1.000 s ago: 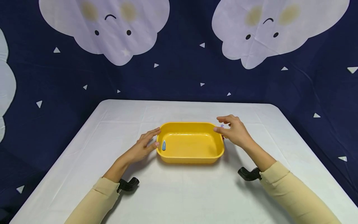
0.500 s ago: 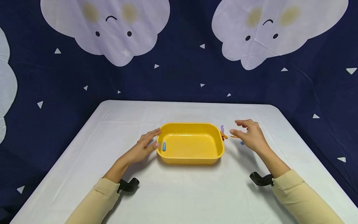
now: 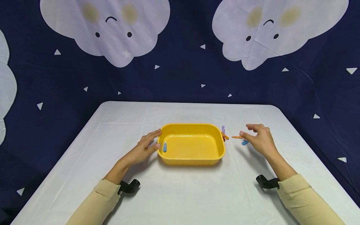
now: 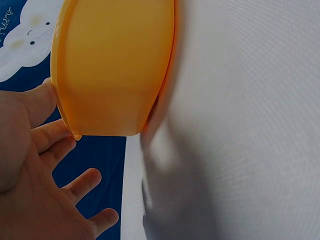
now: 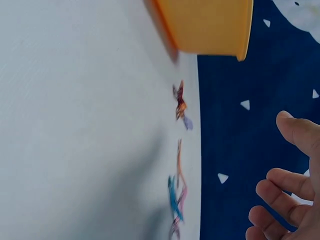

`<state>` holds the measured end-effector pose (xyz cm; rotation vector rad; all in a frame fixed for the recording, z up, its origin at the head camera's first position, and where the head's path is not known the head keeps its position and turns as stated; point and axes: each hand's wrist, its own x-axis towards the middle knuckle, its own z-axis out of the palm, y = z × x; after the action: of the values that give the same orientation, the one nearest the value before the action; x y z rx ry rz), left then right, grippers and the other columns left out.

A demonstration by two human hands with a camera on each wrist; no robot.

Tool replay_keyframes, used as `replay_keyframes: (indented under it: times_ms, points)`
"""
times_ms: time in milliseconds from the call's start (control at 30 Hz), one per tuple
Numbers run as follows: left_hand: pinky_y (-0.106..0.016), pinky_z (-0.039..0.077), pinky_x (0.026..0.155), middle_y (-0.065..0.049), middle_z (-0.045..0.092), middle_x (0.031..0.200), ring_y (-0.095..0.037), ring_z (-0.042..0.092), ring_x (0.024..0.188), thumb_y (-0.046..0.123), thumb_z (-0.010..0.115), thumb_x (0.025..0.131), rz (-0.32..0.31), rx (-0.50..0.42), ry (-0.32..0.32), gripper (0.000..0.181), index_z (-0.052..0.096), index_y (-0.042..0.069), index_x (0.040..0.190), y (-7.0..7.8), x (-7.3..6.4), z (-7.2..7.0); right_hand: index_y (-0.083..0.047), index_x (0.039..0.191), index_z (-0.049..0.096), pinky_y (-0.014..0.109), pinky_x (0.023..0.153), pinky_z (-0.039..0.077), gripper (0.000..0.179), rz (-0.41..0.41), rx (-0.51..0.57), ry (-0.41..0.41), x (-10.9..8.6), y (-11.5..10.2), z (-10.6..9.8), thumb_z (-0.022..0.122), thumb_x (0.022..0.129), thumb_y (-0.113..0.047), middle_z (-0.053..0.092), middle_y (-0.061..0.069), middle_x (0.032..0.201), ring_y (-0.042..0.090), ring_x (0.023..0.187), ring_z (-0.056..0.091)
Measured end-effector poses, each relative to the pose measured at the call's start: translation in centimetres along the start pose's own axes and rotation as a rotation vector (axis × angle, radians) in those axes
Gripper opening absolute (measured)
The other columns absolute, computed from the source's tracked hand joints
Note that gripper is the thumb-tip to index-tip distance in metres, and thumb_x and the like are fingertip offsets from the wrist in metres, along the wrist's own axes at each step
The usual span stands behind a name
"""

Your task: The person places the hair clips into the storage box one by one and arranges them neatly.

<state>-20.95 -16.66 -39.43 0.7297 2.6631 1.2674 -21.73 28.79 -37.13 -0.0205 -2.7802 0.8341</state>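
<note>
My left hand [image 3: 144, 148]: fingers loosely spread, thumb and two fingertips touching the rim at nine o'clock of a yellow tub [image 3: 194, 147]. Tub: upright on the white table [image 3: 182, 193], near the middle. Blue clip [image 3: 165, 147], one: lying inside, at nine o'clock. Purple clip [image 3: 223, 129]: on the table, between two and three o'clock of the tub, just outside it. Orange clip [image 3: 226, 136] and dark red clip [image 5: 180, 98]: bunched beside it, at three o'clock. Second orange clip [image 3: 237, 137]: farther out, three o'clock. Second blue clip [image 3: 245, 142] and pink clip [image 5: 183, 199]: beside that one, farther again. My right hand [image 3: 261, 140]: raised above the table near these, at three o'clock, fingers curved, thumb set wide of them.
</note>
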Motion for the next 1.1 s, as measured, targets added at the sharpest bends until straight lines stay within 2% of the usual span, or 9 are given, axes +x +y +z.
replay_keyframes:
  times_ms: [400, 733, 1100]
  points:
    - [-0.065, 0.016, 0.111, 0.0, 0.023, 0.158, -0.033, 0.018, 0.142, 0.031, 0.05, 0.098, -0.002, -0.005, 0.001, 0.054, 0.034, 0.012, 0.146, 0.2, -0.1, 0.0, 0.003, 0.125, 0.056, 0.044, 0.077, 0.037, 0.059, 0.008, -0.033, 0.02, -0.2, 2.2, 0.4, 0.066, 0.086, -0.039, 0.059, 0.027, 0.117, 0.041, 0.104, 0.046]
    - [-0.065, 0.015, 0.111, -0.001, 0.022, 0.158, -0.033, 0.019, 0.141, 0.03, 0.049, 0.098, -0.004, 0.002, -0.006, 0.054, 0.033, 0.012, 0.147, 0.1, -0.1, 0.0, 0.005, 0.125, 0.055, 0.047, 0.079, 0.036, 0.061, 0.061, -0.043, -0.009, -0.2, 3.5, 1.1, 0.065, 0.086, -0.042, 0.058, 0.029, 0.119, 0.044, 0.105, 0.045]
    - [-0.065, 0.016, 0.111, 0.001, 0.021, 0.158, -0.032, 0.018, 0.142, 0.032, 0.049, 0.098, -0.017, -0.004, -0.009, 0.054, 0.032, 0.015, 0.147, 0.3, -0.1, -0.1, 0.003, 0.124, 0.058, 0.052, 0.078, 0.034, 0.06, 0.081, -0.083, -0.022, -0.4, 4.2, 1.6, 0.064, 0.085, -0.042, 0.056, 0.031, 0.121, 0.05, 0.105, 0.042]
